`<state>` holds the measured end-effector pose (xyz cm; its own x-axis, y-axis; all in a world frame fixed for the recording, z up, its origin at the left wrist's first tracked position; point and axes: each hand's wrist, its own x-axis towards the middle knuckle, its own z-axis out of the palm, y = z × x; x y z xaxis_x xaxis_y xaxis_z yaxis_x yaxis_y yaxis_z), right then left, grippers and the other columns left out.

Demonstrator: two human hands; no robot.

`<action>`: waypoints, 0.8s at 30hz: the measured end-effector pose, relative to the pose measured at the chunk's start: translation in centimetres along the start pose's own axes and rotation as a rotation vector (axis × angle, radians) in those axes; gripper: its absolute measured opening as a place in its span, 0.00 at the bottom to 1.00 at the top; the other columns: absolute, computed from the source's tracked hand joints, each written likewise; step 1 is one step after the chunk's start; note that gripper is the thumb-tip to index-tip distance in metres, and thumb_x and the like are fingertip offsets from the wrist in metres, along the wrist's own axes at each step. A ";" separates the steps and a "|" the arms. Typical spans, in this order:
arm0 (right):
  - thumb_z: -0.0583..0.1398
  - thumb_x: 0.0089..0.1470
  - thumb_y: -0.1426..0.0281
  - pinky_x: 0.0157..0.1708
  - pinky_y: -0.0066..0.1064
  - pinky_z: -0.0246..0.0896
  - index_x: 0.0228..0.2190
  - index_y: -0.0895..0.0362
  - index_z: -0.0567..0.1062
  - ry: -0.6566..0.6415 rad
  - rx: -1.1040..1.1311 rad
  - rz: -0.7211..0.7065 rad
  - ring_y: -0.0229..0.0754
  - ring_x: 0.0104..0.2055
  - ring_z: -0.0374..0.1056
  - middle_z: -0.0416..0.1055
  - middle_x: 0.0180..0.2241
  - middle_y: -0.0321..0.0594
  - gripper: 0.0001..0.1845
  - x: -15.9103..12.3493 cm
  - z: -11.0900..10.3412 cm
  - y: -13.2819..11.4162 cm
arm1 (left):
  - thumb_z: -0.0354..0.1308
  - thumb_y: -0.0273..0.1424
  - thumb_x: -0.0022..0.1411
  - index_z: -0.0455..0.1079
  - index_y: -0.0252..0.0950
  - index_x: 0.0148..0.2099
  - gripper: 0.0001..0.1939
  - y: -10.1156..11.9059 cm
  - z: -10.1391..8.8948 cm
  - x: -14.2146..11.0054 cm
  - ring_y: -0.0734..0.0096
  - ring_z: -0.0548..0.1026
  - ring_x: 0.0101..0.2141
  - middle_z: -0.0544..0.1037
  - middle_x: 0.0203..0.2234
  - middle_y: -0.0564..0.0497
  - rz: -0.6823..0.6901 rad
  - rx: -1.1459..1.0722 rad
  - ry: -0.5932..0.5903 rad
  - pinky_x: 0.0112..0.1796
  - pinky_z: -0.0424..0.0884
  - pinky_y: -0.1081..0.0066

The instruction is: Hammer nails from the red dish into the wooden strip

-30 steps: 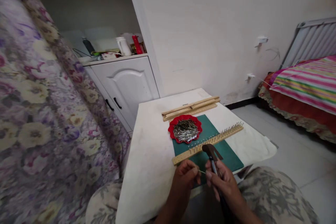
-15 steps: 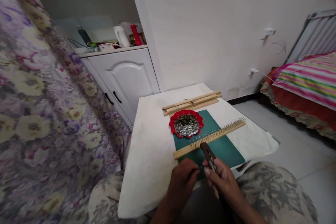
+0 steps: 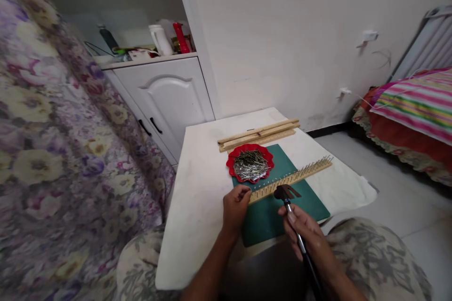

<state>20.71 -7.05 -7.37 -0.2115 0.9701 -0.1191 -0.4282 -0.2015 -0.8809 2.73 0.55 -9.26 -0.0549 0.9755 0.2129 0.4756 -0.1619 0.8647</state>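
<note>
My right hand [image 3: 305, 233] is wrapped round the shaft of a claw hammer [image 3: 286, 194], whose dark head hovers near the front edge of a wooden strip [image 3: 310, 172]. Rows of nails [image 3: 291, 178] stand up along that strip, some of them leaning. At the strip's left end, my left hand [image 3: 236, 209] has its fingers pinched together against the wood. Whatever sits between those fingertips is too small to make out. Under the strip lies a green board [image 3: 263, 225]. Just behind, a red scalloped dish [image 3: 231, 163] holds a heap of loose nails [image 3: 251, 165].
More wooden strips [image 3: 259, 136] lie at the back of the white-covered table [image 3: 197, 188]. A floral curtain [image 3: 70, 160] hangs to the left, beside a white cabinet [image 3: 169, 103]. To the right is a bed [image 3: 416, 113]. My knees flank the table.
My left hand has moved forward and left from near the right hand to the strip's left end. The hammer has turned in my right hand, so its claw now points right.
</note>
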 end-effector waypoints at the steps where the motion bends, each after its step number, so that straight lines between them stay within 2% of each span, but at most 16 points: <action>1: 0.55 0.55 0.55 0.09 0.17 0.42 0.38 0.56 0.65 0.001 0.000 0.002 0.26 0.09 0.50 0.58 0.16 0.25 0.17 -0.1 0.0 -0.1 | 0.53 0.35 0.56 0.70 0.36 0.31 0.09 -0.1 0.0 0.0 0.73 0.71 0.27 0.74 0.23 0.55 0.004 0.010 0.001 0.29 0.66 0.76; 18: 0.54 0.56 0.57 0.08 0.16 0.44 0.37 0.57 0.65 -0.016 0.019 0.015 0.26 0.09 0.50 0.59 0.15 0.25 0.16 0.1 0.2 0.1 | 0.52 0.32 0.56 0.71 0.37 0.32 0.07 -0.2 0.1 0.2 0.73 0.71 0.28 0.75 0.26 0.54 0.065 0.107 -0.012 0.31 0.64 0.75; 24: 0.54 0.56 0.57 0.06 0.16 0.44 0.37 0.58 0.66 -0.115 0.047 0.029 0.26 0.07 0.50 0.59 0.14 0.24 0.16 1.2 1.1 0.2 | 0.52 0.30 0.56 0.71 0.37 0.31 0.06 -0.9 0.5 0.2 0.75 0.70 0.28 0.74 0.26 0.54 0.085 0.161 -0.019 0.31 0.63 0.76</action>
<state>19.41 -6.03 -7.17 -0.3224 0.9425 -0.0883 -0.4610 -0.2378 -0.8550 2.72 0.92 -10.24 0.0077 0.9623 0.2720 0.6122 -0.2196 0.7596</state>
